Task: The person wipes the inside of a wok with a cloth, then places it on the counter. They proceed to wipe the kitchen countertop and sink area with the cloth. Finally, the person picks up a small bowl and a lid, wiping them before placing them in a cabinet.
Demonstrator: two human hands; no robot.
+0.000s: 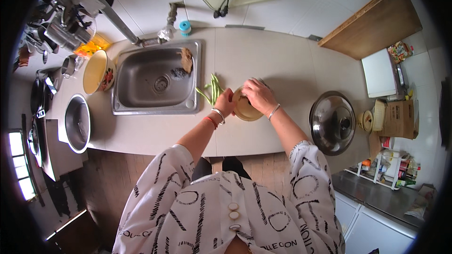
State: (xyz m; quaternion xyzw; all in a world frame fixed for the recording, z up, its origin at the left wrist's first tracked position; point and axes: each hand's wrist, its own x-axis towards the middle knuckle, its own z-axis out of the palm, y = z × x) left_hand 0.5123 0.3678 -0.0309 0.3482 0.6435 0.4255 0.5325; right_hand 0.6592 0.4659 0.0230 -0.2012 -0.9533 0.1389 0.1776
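A small yellow bowl [249,112] is on the light counter in front of me. My left hand [225,101] grips its left rim. Over the bowl's far side reaches my right hand [259,93], fingers bent and pinched together; whatever they may hold is hidden. Something greyish shows just behind that hand, too covered to name. Several green bean pods [214,91] lie on the counter by my left hand, close to the sink's right edge.
Left of the beans is a steel sink [141,77] holding a dark scouring pad [179,73] and a brown scrap [186,60]. A yellow enamel basin [100,72] and a steel basin [77,123] stand farther left. A domed pot lid [332,123] lies at right, near a wooden board [374,21].
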